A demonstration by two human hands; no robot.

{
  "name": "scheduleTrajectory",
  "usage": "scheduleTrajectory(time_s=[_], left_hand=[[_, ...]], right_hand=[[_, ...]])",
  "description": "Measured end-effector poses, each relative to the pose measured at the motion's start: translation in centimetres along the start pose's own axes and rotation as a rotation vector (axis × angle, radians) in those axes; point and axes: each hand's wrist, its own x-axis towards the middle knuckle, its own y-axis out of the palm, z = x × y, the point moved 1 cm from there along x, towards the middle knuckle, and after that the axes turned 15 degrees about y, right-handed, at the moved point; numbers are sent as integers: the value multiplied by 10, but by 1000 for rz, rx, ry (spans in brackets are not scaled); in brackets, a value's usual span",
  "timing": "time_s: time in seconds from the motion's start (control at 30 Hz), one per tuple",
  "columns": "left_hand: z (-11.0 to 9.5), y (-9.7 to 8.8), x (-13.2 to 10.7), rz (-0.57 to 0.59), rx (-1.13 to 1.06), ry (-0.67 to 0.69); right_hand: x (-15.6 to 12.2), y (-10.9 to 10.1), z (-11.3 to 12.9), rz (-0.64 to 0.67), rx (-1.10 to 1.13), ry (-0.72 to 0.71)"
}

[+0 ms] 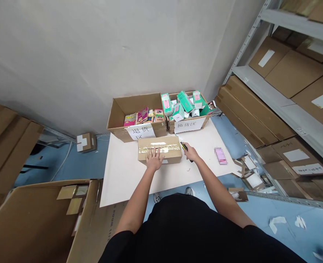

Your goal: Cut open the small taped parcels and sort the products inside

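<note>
Left grip (155, 159) laid flat, released, on a small brown cardboard box (173, 157); right grip (191, 152) clenched around a yellow-and-black utility knife (183, 147).
The rectangular box, sealed with glossy clear tape (161, 149), is set on a matte white bench (123, 175), with the knife held at its right end. Two open corrugated cartons (120, 109) with paper labels are placed behind it, holding colourful books (142, 116) and teal packets (184, 101). A blue floor (76, 164), a plain grey wall (95, 54) and metal shelving (287, 111) stacked with brown cartons (292, 73) are seen around.
</note>
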Motion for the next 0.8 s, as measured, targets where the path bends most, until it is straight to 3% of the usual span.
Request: scheduleTrajectory(time_s=[0.27,0.4,0.67,0.8], left_hand=[[-1,3,0,-45,6,13],[-3,7,-3,-84,30,17],[-2,18,-5,-147,21,34],[-1,21,-5,-160,17,37]], right_hand=[[0,1,26,-75,-255,48],[-3,-5,32,-23,-279,34],[-14,-5,18,19,-271,28],[-15,-3,2,42,-163,-20]])
